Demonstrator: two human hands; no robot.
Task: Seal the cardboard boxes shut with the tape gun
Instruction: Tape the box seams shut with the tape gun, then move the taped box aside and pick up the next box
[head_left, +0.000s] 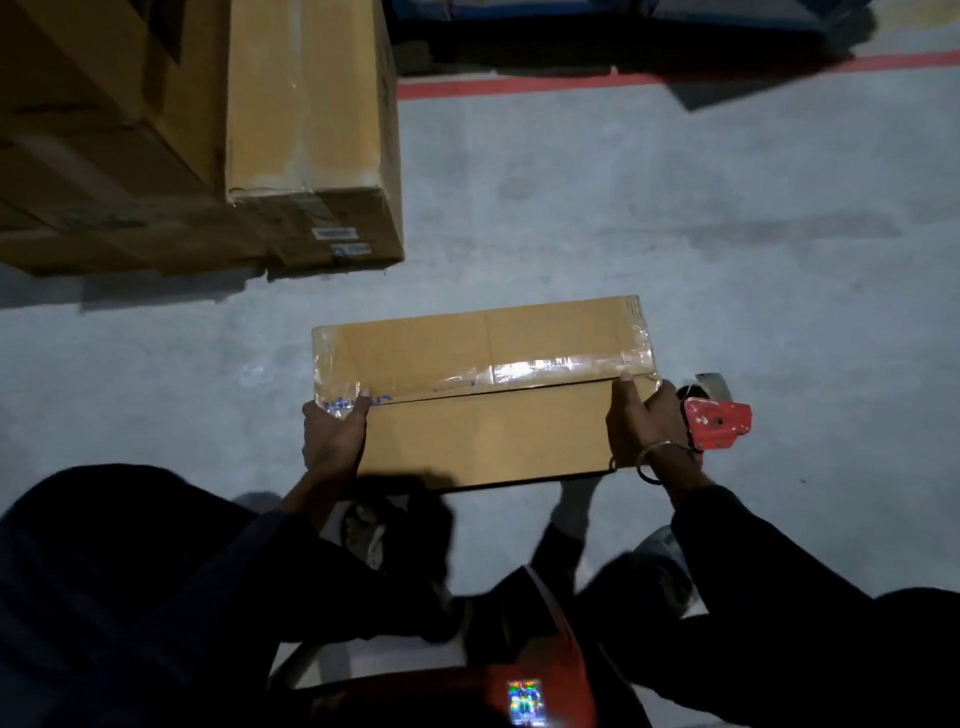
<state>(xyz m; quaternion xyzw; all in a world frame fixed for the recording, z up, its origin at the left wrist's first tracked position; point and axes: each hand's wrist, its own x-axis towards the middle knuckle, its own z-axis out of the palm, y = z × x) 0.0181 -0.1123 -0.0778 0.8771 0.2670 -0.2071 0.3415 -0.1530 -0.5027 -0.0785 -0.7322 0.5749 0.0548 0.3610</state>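
Observation:
A flat brown cardboard box (483, 431) lies on the grey floor in front of me, its top flaps closed. Shiny clear tape (545, 370) runs along the centre seam, mostly on the right half. My left hand (332, 434) grips the box's left end, thumb on the seam. My right hand (647, 421) rests fingers on the right end of the seam while holding a red tape gun (719, 423), which sticks out past the box's right edge.
A stack of large cardboard boxes (311, 130) stands at the upper left. A red line (571, 83) crosses the floor at the back. Between my dark-clothed knees sits a red object (519, 675) at the bottom.

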